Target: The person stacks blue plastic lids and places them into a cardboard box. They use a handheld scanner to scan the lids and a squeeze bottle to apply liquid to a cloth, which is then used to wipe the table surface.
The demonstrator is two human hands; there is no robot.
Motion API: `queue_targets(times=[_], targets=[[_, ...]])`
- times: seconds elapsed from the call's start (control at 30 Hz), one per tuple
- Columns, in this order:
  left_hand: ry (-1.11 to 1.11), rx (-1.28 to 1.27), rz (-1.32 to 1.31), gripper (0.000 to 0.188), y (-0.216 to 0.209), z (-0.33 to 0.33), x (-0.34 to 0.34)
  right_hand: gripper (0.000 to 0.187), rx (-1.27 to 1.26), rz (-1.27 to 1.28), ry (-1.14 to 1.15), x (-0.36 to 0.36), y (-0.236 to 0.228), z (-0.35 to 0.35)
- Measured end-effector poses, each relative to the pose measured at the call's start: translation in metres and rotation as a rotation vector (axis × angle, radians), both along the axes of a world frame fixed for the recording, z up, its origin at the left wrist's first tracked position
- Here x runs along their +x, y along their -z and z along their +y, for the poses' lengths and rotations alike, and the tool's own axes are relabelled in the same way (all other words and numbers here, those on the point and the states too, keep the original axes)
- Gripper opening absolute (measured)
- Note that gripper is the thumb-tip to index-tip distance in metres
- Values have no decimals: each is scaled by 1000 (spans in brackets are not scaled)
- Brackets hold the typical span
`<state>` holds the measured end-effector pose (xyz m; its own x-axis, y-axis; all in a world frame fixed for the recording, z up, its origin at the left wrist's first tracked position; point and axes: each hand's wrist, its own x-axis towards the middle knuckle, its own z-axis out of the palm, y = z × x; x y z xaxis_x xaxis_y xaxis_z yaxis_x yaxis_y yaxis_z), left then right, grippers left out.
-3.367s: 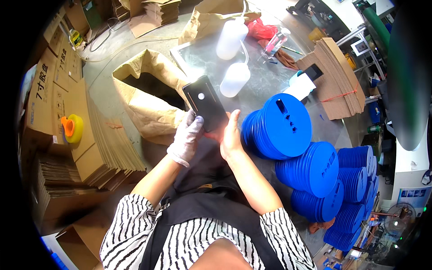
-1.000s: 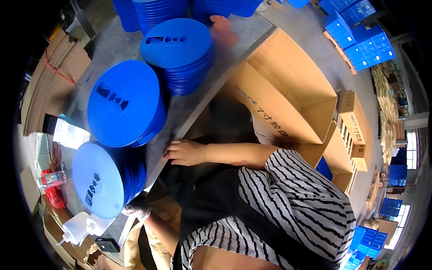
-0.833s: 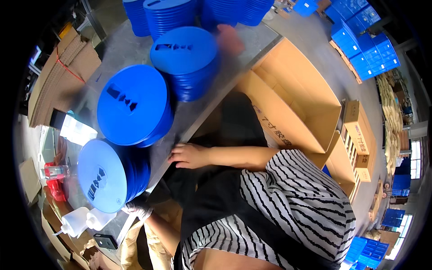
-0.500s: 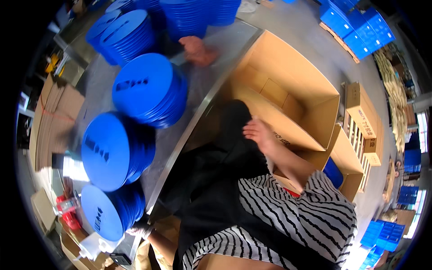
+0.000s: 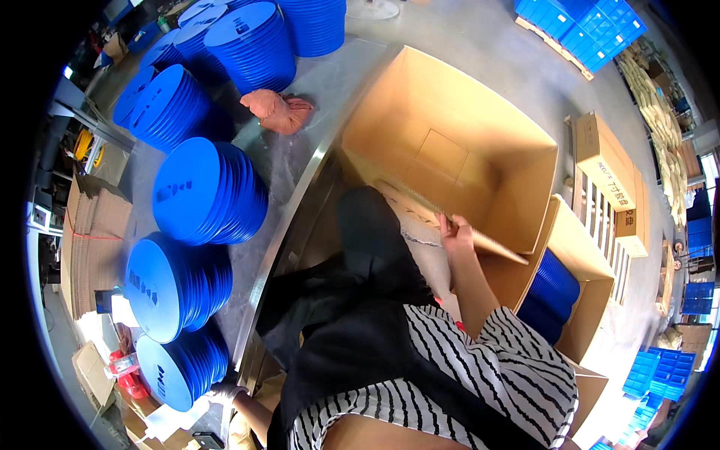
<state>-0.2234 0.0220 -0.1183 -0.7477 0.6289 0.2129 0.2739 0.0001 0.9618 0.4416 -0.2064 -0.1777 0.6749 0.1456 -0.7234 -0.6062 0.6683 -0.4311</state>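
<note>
At the side of a large open cardboard box (image 5: 491, 97), my right hand (image 5: 456, 234) grips the box flap (image 5: 427, 217) along its near edge, fingers closed over it. My left hand (image 5: 225, 391), in a pale glove, is at the table's near edge, beside the lowest stack of blue plastic discs (image 5: 166, 373). Its fingers are small and partly hidden there. Two more tilted disc stacks stand further up the table: a middle stack (image 5: 154, 289) and an upper stack (image 5: 187, 191). The discs are round, with dark cut-outs in their faces.
The metal table (image 5: 292, 161) carries more blue stacks (image 5: 251, 49) and a crumpled reddish cloth (image 5: 277, 111). A second box (image 5: 592, 300) with blue discs inside is at the right. Beyond it are closed cartons (image 5: 600, 161) on a pallet and blue bins (image 5: 581, 34).
My right hand has shifted slightly and now grips the box flap, which leans away from the box wall. The view has shifted, showing more discs in the second box. My left hand stays near the lowest stack.
</note>
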Motion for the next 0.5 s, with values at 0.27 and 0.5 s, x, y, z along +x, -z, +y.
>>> queue_targets(times=[0.27, 0.5], targets=[[23, -11, -9, 57, 1, 1, -5, 29, -229, 42, -70, 2, 3, -6], [18, -24, -52, 59, 4, -2, -10, 65, -25, 230, 23, 54, -19, 24]])
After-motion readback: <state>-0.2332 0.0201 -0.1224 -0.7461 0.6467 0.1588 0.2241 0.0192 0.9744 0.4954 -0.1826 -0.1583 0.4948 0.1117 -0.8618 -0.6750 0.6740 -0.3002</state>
